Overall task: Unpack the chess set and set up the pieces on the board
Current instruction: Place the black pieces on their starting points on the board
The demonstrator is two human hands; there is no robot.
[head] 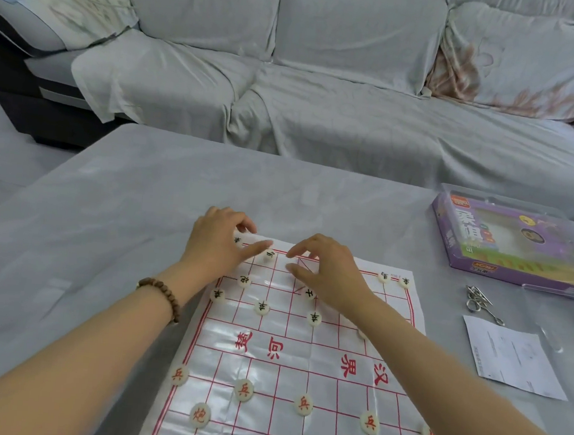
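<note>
A clear plastic chess board [290,350] with red lines lies on the table. Round white pieces with black characters [261,307] stand on its far half. Pieces with red characters [243,389] stand in a row on the near half. My left hand [220,246] hovers over the far left corner. Its fingers arch loosely over a corner piece [238,239], and its thumb points at the piece beside it [269,255]. My right hand [326,272] is over the far middle of the board, thumb and forefinger apart with nothing between them.
The purple chess set box [514,243] lies at the table's right, with metal ring puzzles [477,300] and a white paper slip [510,355] in front of it. A grey cloth covers the table [107,238]. A grey covered sofa [322,84] stands behind.
</note>
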